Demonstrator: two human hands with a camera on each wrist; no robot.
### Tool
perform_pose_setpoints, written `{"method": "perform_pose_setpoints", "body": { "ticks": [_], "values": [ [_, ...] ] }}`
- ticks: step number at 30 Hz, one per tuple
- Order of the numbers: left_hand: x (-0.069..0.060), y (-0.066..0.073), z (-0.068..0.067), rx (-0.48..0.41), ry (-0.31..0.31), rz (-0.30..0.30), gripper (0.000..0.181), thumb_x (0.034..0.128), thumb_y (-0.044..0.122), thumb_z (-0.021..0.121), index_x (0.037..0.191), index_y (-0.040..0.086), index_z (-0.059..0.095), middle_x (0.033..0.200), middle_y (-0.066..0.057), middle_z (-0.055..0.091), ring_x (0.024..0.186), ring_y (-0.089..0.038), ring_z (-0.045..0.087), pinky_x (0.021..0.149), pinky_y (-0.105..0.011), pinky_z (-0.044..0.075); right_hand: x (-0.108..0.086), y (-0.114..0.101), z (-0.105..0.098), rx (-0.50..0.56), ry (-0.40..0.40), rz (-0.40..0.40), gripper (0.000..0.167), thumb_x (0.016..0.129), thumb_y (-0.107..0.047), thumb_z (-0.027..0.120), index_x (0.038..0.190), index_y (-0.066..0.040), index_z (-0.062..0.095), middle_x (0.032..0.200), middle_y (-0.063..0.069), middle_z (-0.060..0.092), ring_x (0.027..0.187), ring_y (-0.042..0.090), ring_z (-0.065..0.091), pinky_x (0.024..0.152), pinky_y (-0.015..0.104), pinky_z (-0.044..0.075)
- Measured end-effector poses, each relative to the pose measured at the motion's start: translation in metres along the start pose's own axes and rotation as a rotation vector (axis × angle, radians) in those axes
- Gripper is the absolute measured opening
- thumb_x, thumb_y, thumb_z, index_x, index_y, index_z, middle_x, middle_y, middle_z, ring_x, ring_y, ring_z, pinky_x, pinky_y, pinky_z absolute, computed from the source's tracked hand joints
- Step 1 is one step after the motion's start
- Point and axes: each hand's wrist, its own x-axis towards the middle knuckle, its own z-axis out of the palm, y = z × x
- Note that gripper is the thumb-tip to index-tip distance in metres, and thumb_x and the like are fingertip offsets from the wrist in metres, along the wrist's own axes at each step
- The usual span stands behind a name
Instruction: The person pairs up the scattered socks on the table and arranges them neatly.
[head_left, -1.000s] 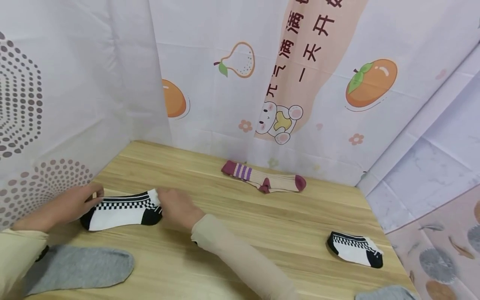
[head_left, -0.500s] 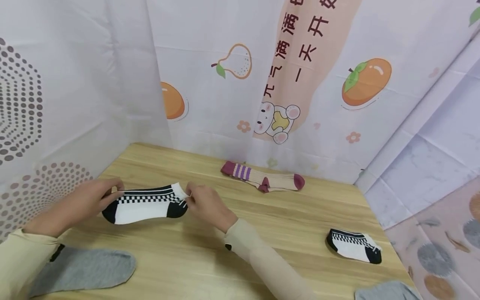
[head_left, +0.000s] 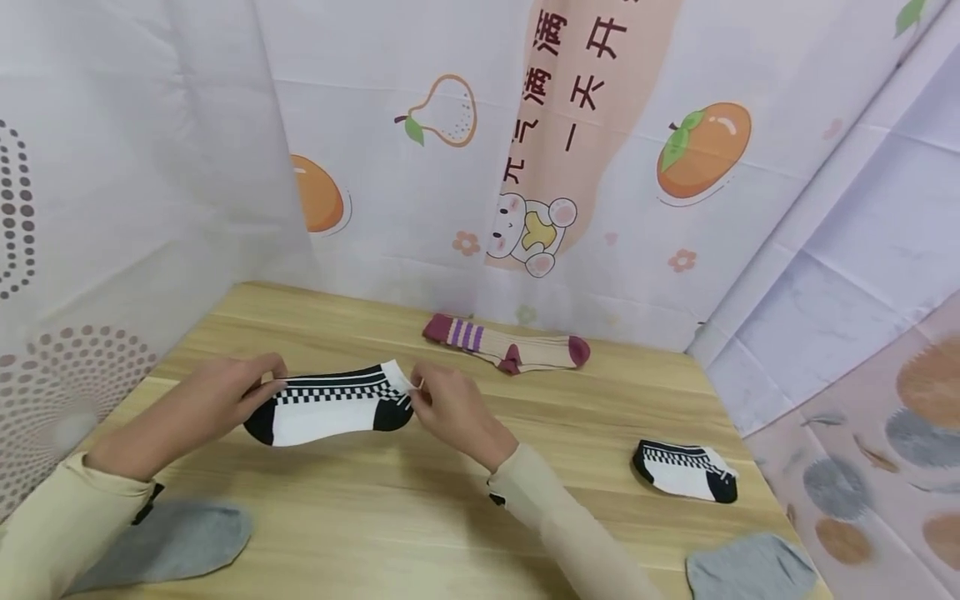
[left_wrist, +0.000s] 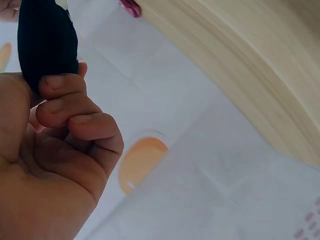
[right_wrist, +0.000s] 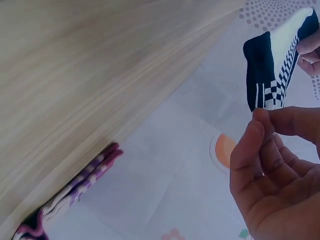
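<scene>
Between both hands a white ankle sock (head_left: 326, 419) with black toe, black heel and checkered band is stretched out, lifted off the table. My left hand (head_left: 227, 393) pinches its black toe end, which the left wrist view shows as a dark sock end (left_wrist: 47, 45) between thumb and fingers. At the cuff end my right hand (head_left: 459, 408) pinches the sock's edge between thumb and finger; the right wrist view shows the sock (right_wrist: 275, 62) running from that pinch to the other hand. A similar checkered sock (head_left: 684, 472) lies on the table at the right.
A beige sock with maroon ends and purple stripes (head_left: 510, 342) lies at the wooden table's (head_left: 360, 517) back edge. One grey sock (head_left: 180, 542) lies front left, partly under the left sleeve; another grey sock (head_left: 750, 568) is at the front right. Printed curtains (head_left: 375, 275) hang behind.
Both hands have raised the checkered sock from the table and carried it to the right. The view has turned slightly right. The other socks lie as before.
</scene>
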Motion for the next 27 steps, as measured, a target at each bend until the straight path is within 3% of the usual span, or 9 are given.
{"method": "perform_pose_setpoints", "body": {
  "ticks": [7, 12, 16, 27],
  "values": [
    [0.019, 0.022, 0.011, -0.014, 0.043, 0.116, 0.022, 0.0829, 0.002, 0.077, 0.093, 0.014, 0.061, 0.063, 0.018, 0.049, 0.054, 0.007, 0.033, 0.048, -0.020, 0.036, -0.028, 0.015, -0.023, -0.010, 0.034, 0.037, 0.005, 0.092, -0.008, 0.066, 0.096, -0.009, 0.064, 0.076, -0.003, 0.064, 0.061, 0.003, 0.052, 0.056, 0.017, 0.043],
    [0.031, 0.043, 0.017, -0.044, 0.084, 0.206, 0.026, 0.0810, -0.001, 0.076, 0.092, 0.016, 0.059, 0.064, 0.019, 0.047, 0.054, 0.007, 0.030, 0.048, -0.017, 0.033, -0.055, 0.024, -0.041, -0.016, 0.073, 0.031, 0.007, 0.091, -0.005, 0.067, 0.095, -0.009, 0.064, 0.070, -0.006, 0.058, 0.059, 0.004, 0.048, 0.055, 0.019, 0.042],
    [0.043, 0.059, 0.023, -0.073, 0.067, 0.228, 0.025, 0.0832, -0.001, 0.074, 0.090, 0.016, 0.057, 0.063, 0.019, 0.039, 0.053, 0.006, 0.027, 0.048, -0.016, 0.031, -0.074, 0.030, -0.054, -0.033, 0.109, 0.043, 0.010, 0.089, -0.003, 0.069, 0.095, -0.010, 0.063, 0.068, -0.008, 0.055, 0.061, 0.004, 0.047, 0.057, 0.021, 0.043],
    [0.066, 0.087, 0.052, -0.120, 0.071, 0.352, 0.028, 0.0843, -0.001, 0.073, 0.089, 0.015, 0.051, 0.065, 0.016, 0.025, 0.056, 0.002, 0.022, 0.048, -0.015, 0.027, -0.118, 0.044, -0.083, -0.099, 0.101, 0.105, 0.015, 0.087, -0.004, 0.071, 0.096, -0.013, 0.064, 0.075, -0.009, 0.061, 0.065, 0.001, 0.053, 0.059, 0.020, 0.047]
  ]
}}
